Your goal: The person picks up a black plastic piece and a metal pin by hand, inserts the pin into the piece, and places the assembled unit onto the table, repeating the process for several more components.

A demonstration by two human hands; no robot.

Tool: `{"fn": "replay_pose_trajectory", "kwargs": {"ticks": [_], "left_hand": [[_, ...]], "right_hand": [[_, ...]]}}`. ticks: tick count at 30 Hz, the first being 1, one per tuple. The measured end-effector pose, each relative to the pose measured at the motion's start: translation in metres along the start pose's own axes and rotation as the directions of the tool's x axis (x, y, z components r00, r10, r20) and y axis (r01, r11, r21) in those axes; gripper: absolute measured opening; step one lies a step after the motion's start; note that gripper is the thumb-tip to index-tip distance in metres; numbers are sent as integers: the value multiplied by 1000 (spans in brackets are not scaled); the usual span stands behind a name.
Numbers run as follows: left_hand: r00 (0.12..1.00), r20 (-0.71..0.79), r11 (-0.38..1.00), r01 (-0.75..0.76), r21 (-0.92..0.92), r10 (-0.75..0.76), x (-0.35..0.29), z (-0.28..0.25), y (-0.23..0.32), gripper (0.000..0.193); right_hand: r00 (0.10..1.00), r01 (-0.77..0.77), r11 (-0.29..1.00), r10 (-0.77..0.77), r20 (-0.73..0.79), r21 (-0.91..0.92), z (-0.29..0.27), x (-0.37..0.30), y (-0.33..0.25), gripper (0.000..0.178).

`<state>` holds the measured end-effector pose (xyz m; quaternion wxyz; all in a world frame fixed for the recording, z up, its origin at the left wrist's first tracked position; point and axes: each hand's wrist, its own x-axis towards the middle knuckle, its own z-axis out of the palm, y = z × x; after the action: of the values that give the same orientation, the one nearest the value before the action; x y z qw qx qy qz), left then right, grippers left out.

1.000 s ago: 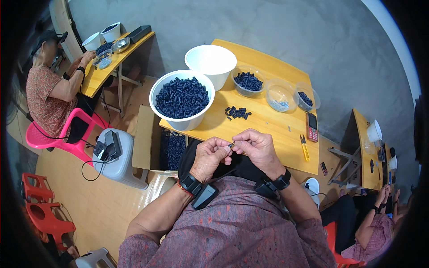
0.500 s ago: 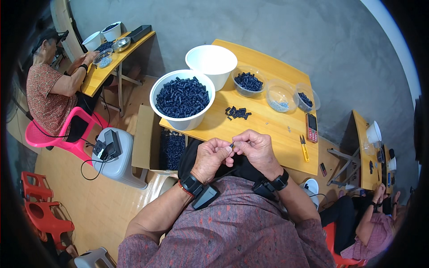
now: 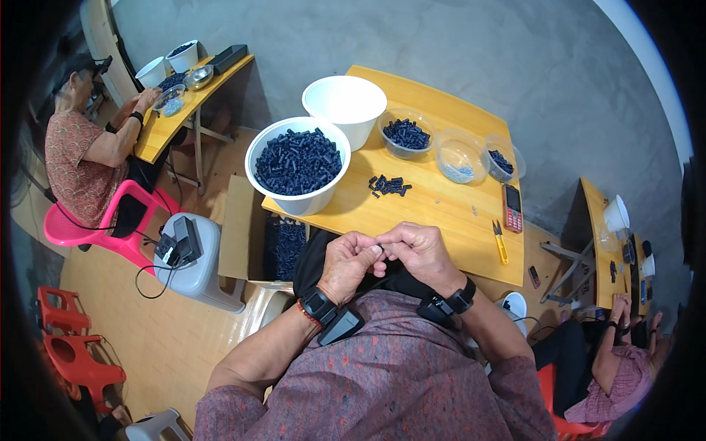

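Note:
My left hand [image 3: 348,263] is closed in a pinch on a small black part [image 3: 379,245], mostly hidden by the fingers. Against it, my right hand [image 3: 421,252] is pinched too; what lies between its fingertips I cannot make out. Both hands meet above my lap, just off the near edge of the yellow table [image 3: 448,235]. Beyond them lies a loose pile of short black tube-like pieces [image 3: 390,186]. A white bucket [image 3: 300,197] heaped with similar black pieces stands to the left, in front of a white bucket [image 3: 343,92] whose visible inside is bare.
Clear plastic bowls hold black pieces [image 3: 406,134] and small pale-blue bits [image 3: 461,173]. A red phone [image 3: 512,209] and yellow-handled snips [image 3: 501,242] lie at the right. A cardboard box [image 3: 235,228] and grey stool [image 3: 209,250] stand left; other people sit at side tables.
My right fingers have closed farther over the small black part, so less of it shows. Both hands sit slightly lower. The things on the table stay put.

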<state>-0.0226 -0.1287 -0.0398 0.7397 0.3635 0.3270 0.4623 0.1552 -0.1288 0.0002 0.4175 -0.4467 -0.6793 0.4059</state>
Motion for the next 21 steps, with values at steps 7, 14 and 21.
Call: {"fn": "replay_pose_trajectory", "kwargs": {"ticks": [7,14,21], "left_hand": [[998,-1,993,69,-92,-70,1,-2,8,6],[995,20,986,97,-134,-95,2,-10,5,9],[979,-9,969,200,-147,-203,1,-10,10,12]], "right_hand": [[991,-134,966,137,5,220,-5,-2,-8,26],[983,175,902,-136,126,-395,3,4,-23,31],[972,233,850,-221,82,-473,11,6,-18,19]]}}
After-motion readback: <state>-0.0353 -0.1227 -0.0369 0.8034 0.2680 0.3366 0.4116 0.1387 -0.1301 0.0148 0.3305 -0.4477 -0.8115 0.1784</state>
